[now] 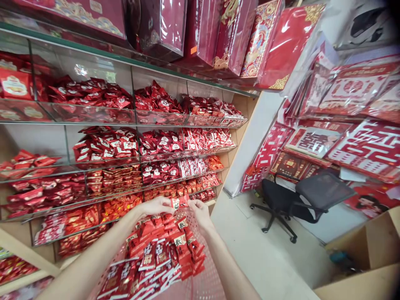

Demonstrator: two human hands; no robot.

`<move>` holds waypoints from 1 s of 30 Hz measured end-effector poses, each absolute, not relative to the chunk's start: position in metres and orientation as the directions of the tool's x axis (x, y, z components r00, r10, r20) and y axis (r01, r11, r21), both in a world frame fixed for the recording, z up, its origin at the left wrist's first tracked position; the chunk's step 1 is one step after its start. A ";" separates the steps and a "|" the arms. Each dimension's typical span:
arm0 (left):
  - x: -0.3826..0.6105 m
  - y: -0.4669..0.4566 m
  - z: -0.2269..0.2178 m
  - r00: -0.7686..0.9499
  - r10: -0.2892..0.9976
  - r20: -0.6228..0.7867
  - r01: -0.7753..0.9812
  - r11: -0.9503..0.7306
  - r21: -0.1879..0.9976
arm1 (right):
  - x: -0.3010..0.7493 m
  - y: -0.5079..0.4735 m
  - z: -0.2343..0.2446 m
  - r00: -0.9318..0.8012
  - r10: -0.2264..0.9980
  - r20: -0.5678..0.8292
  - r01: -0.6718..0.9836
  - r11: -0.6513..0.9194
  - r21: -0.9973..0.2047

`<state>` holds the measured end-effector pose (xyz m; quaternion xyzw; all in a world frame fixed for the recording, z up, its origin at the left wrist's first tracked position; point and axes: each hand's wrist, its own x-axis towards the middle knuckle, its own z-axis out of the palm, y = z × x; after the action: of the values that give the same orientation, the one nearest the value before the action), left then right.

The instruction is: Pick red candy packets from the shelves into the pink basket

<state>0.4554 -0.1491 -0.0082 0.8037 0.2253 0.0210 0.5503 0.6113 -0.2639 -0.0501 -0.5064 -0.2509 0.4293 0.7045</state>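
1. Left hand (154, 206) reaches out flat, fingers pressed together, tips touching the left end of a small red packet (179, 203); whether it grips, I cannot tell;
2. Right hand (200, 214) pinches that packet's right end between thumb and fingers;
3. packet sits between both hands, just above a heap of red packets (162, 250) piled in a pink mesh basket (206, 283);
4. glass shelves (125, 123) beyond the hands carry rows of more packets (159, 141), red and gold;
5. red gift boxes (200, 33) stand along the top;
6. red paper decorations (353, 91) cover the right wall, with a black office chair (300, 200) below them on the floor; a cardboard box (365, 250) fills the lower right corner;
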 end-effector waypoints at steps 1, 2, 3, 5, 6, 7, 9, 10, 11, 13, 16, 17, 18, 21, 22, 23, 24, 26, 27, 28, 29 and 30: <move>0.455 -0.151 -0.007 0.897 0.384 -0.219 0.343 -0.293 0.892 | 0.614 -0.264 -0.052 0.489 0.868 -0.080 -0.347 0.110 -0.931; 0.454 -0.152 -0.006 0.898 0.380 -0.223 0.345 -0.292 0.892 | 0.616 -0.264 -0.053 0.473 0.878 -0.078 -0.343 0.102 -0.934; 0.454 -0.153 -0.005 0.898 0.377 -0.226 0.346 -0.289 0.893 | 0.618 -0.264 -0.055 0.458 0.886 -0.077 -0.340 0.094 -0.936; 0.453 -0.155 -0.003 0.900 0.372 -0.227 0.342 -0.282 0.896 | 0.620 -0.265 -0.057 0.435 0.897 -0.078 -0.332 0.080 -0.940; 0.453 -0.156 -0.003 0.901 0.369 -0.228 0.343 -0.283 0.896 | 0.621 -0.265 -0.058 0.427 0.901 -0.078 -0.327 0.073 -0.942; 0.453 -0.156 -0.003 0.900 0.369 -0.231 0.346 -0.285 0.894 | 0.621 -0.265 -0.059 0.420 0.904 -0.078 -0.322 0.068 -0.944; 0.454 -0.156 -0.005 0.894 0.375 -0.246 0.364 -0.286 0.886 | 0.621 -0.264 -0.060 0.416 0.906 -0.078 -0.309 0.060 -0.949; 0.455 -0.156 -0.006 0.889 0.380 -0.255 0.376 -0.286 0.882 | 0.621 -0.265 -0.061 0.421 0.904 -0.077 -0.302 0.060 -0.951; 0.455 -0.155 -0.008 0.884 0.388 -0.262 0.387 -0.289 0.876 | 0.621 -0.265 -0.061 0.429 0.900 -0.076 -0.296 0.061 -0.953; 0.455 -0.153 -0.012 0.880 0.398 -0.259 0.395 -0.312 0.864 | 0.622 -0.266 -0.060 0.437 0.896 -0.075 -0.294 0.064 -0.954; 0.454 -0.149 -0.018 0.908 0.362 -0.212 0.344 -0.352 0.870 | 0.622 -0.268 -0.058 0.380 0.920 -0.092 -0.311 0.033 -0.950; 0.453 -0.147 -0.020 0.917 0.349 -0.195 0.328 -0.377 0.866 | 0.622 -0.268 -0.057 0.350 0.931 -0.106 -0.313 0.009 -0.950; 0.452 -0.145 -0.022 0.922 0.343 -0.179 0.317 -0.404 0.858 | 0.621 -0.268 -0.056 0.321 0.940 -0.119 -0.313 -0.013 -0.950; 0.448 -0.141 -0.025 0.920 0.360 -0.155 0.316 -0.449 0.836 | 0.614 -0.265 -0.056 0.281 0.952 -0.118 -0.318 -0.023 -0.948; 0.447 -0.141 -0.026 0.917 0.367 -0.155 0.320 -0.449 0.834 | 0.611 -0.263 -0.057 0.283 0.954 -0.101 -0.318 -0.006 -0.948; 0.445 -0.140 -0.026 0.917 0.367 -0.156 0.321 -0.446 0.836 | 0.608 -0.261 -0.057 0.291 0.953 -0.082 -0.312 0.013 -0.950; 0.443 -0.140 -0.025 0.919 0.364 -0.154 0.317 -0.444 0.838 | 0.605 -0.259 -0.058 0.303 0.951 -0.062 -0.299 0.033 -0.954; 0.439 -0.140 -0.023 0.922 0.359 -0.146 0.307 -0.446 0.841 | 0.601 -0.254 -0.058 0.329 0.944 -0.017 -0.267 0.076 -0.961; 0.437 -0.141 -0.021 0.920 0.365 -0.143 0.308 -0.446 0.841 | 0.600 -0.252 -0.057 0.337 0.942 0.005 -0.255 0.096 -0.962; 0.435 -0.142 -0.019 0.913 0.380 -0.147 0.319 -0.443 0.838 | 0.600 -0.250 -0.056 0.340 0.940 0.023 -0.245 0.112 -0.963; 0.432 -0.142 -0.017 0.904 0.397 -0.156 0.336 -0.438 0.834 | 0.599 -0.248 -0.054 0.339 0.940 0.036 -0.236 0.122 -0.964; 0.430 -0.142 -0.015 0.897 0.411 -0.163 0.349 -0.432 0.832 | 0.599 -0.247 -0.052 0.334 0.941 0.044 -0.225 0.125 -0.966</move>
<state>0.4300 -0.1421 -0.0153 0.8456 0.2247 0.0321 0.4832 0.5988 -0.2473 -0.0517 -0.4887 -0.3664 0.4457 0.6544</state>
